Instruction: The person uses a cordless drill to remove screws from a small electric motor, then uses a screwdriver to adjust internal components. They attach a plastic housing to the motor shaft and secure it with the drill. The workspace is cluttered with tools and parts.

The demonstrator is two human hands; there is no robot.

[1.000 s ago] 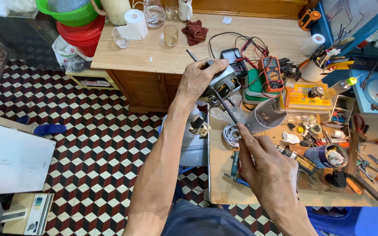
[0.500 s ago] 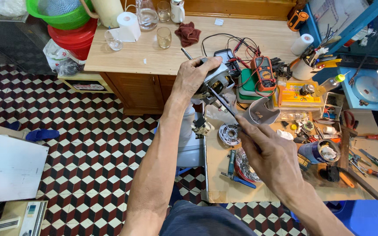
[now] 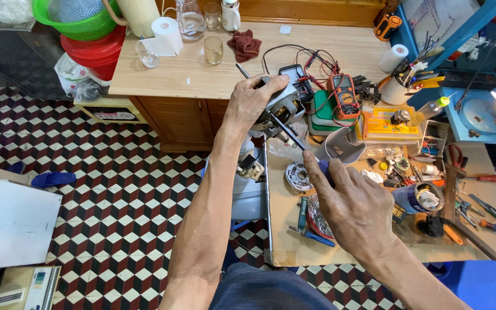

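Barely shifted — left hand point(image 3: 251, 103) still gripping the motor point(image 3: 285, 106), right hand point(image 3: 354, 206) clamping the screwdriver point(image 3: 294, 138), driving into it — casing not yet apart.

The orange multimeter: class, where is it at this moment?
In the head view, the multimeter lies on the workbench right of the motor held in the left hand, beside a green box.

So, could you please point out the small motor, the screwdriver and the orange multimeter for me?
small motor point(image 3: 285, 106), head view, on its round metal body beside the left hand's fingers.
screwdriver point(image 3: 288, 133), head view, on the bare shaft above the right hand.
orange multimeter point(image 3: 344, 95), head view, on its front face.
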